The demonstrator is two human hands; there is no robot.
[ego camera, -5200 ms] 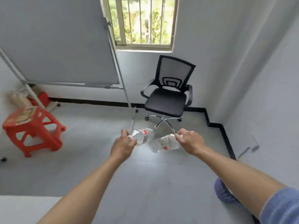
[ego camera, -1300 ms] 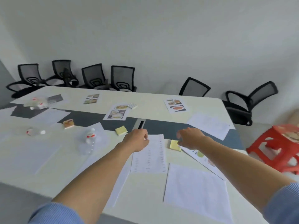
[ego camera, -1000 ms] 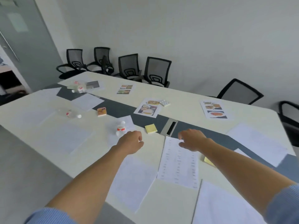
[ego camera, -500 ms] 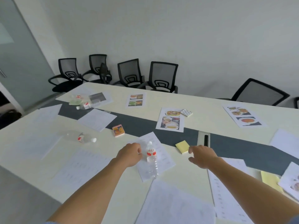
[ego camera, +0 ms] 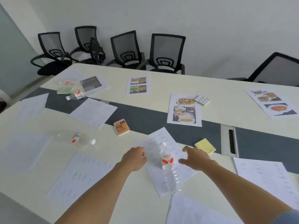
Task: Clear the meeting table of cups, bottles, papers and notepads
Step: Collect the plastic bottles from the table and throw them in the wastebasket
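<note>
A long cream meeting table point(ego camera: 48, 172) with a dark grey strip down its middle lies littered with paper and plastic. At far left rests a blank white sheet point(ego camera: 24, 151), and beside it a clear, ribbed plastic bottle point(ego camera: 77, 139) on its side, white cap pointing right. Further back, two more clear bottles point(ego camera: 76, 95) lie by a pale green pad point(ego camera: 64, 90). A sheet of fine print point(ego camera: 93, 113) straddles the grey strip, with a small orange spiral notepad point(ego camera: 121, 127) just beside it. At centre, the person's left hand point(ego camera: 135, 159) hovers with fingers curled in, holding nothing, just left of an upright clear bottle with a red-and-white label point(ego camera: 168, 167). That bottle stands on a tilted printed sheet point(ego camera: 161, 136). The right hand point(ego camera: 196, 159) hangs just right of the bottle, fingers spread and thumb stretched toward the label, gripping nothing; neither hand plainly touches the plastic. A square yellow sticky pad point(ego camera: 205, 145) sits behind the right hand, near a metal cable hatch point(ego camera: 229, 139). Glossy food-photo printouts point(ego camera: 184, 109) and a patterned square pad point(ego camera: 202, 100) lie beyond, black mesh chairs point(ego camera: 166, 54) lining the white wall
</note>
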